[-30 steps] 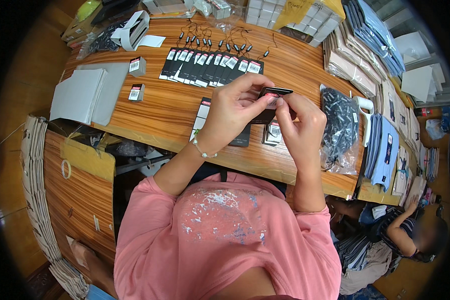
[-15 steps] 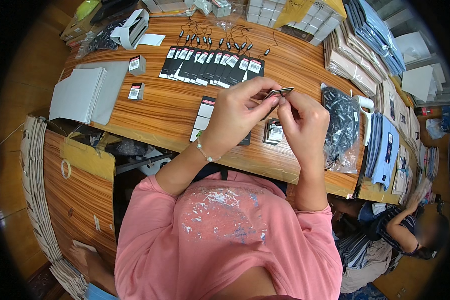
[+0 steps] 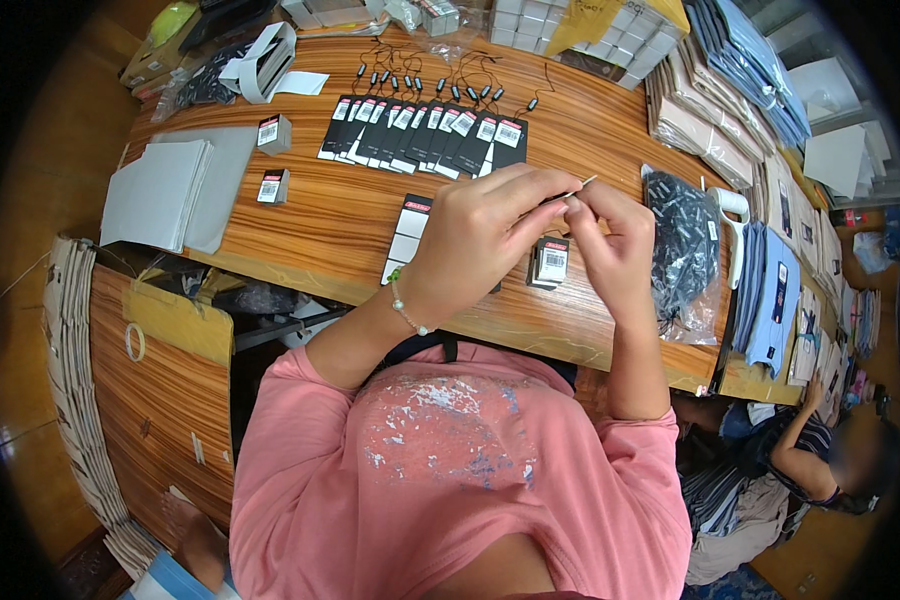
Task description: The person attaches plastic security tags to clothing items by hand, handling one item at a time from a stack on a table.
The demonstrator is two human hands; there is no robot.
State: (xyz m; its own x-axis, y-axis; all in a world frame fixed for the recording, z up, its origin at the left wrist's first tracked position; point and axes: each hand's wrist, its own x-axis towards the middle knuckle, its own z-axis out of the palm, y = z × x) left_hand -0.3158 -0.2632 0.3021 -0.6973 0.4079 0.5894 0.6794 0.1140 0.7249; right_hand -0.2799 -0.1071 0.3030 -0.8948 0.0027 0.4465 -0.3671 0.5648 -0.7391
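My left hand (image 3: pixel 490 215) and my right hand (image 3: pixel 615 225) meet above the table, fingers pinched on a thin card tag (image 3: pixel 589 184). The tag is almost edge-on, so its face is hidden. Fingers also cover most of what is between the fingertips. Below my right hand sits a small stack of barcode labels (image 3: pixel 551 262). Beside my left wrist lies a dark card with white panels (image 3: pixel 406 240), partly covered by my hand. Beyond my hands, several black hang tags (image 3: pixel 425 135) overlap in a row, their black strings (image 3: pixel 460 78) stretched away from me.
A clear bag of black tag strings (image 3: pixel 682 245) lies at right, beside a white-handled tool (image 3: pixel 735 225). Two label stacks (image 3: pixel 273 186) and white sheets (image 3: pixel 155 195) are at left. Folded shirts (image 3: pixel 710 130) pile at far right. Another person (image 3: pixel 810 450) is at lower right.
The tag between my fingers has turned from showing a narrow face to nearly edge-on. My hands have shifted slightly. The other person's arm at lower right has moved.
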